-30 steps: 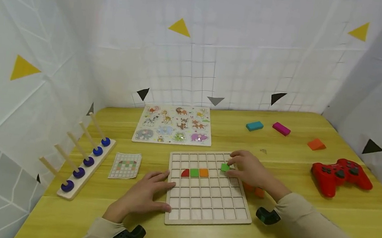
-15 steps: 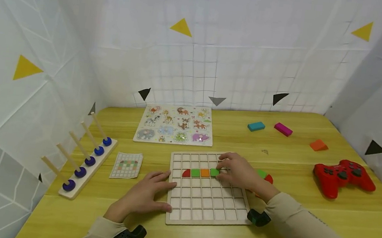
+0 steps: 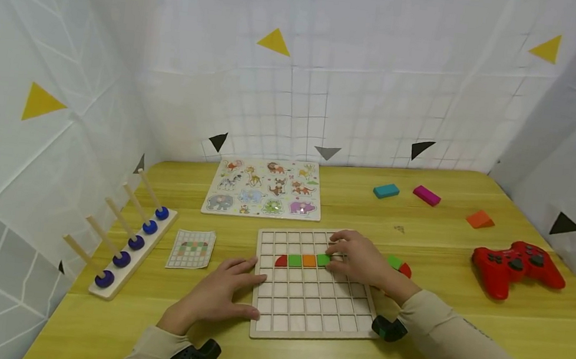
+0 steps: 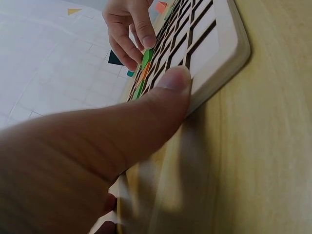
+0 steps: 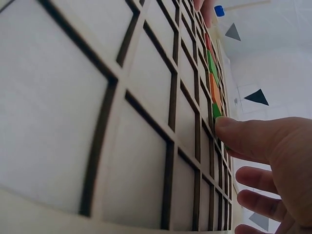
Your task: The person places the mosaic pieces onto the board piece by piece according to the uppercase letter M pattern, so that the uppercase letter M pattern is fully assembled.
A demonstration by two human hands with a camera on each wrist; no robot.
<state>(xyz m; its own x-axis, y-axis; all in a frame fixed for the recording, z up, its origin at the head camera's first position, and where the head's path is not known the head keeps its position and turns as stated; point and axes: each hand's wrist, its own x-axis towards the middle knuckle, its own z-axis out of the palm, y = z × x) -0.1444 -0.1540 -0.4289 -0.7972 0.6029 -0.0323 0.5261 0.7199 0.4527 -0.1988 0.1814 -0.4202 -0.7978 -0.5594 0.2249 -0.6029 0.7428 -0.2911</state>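
A wooden grid board (image 3: 313, 328) lies on the table before me. In one row sit a red quarter-round tile (image 3: 281, 260), a green square tile (image 3: 294, 260) and an orange square tile (image 3: 309, 260). My right hand (image 3: 364, 262) pinches another green square tile (image 3: 323, 260) between thumb and fingers, at the cell right of the orange one. This tile looks slightly tilted in the left wrist view (image 4: 146, 58). My left hand (image 3: 216, 293) rests against the board's left edge, fingers extended, thumb (image 4: 173, 83) on its rim.
Beyond the right hand lie loose green (image 3: 394, 261) and red (image 3: 405, 270) tiles, partly hidden. A pattern card (image 3: 191, 250) and a peg stand (image 3: 132, 253) are at left, an animal puzzle (image 3: 265, 189) behind. Rightward are a red game controller (image 3: 518, 268) and several blocks (image 3: 427, 195).
My right hand has moved left with the green square tile, bringing it beside the orange one; it has held there over the last half second. My left hand stays put.
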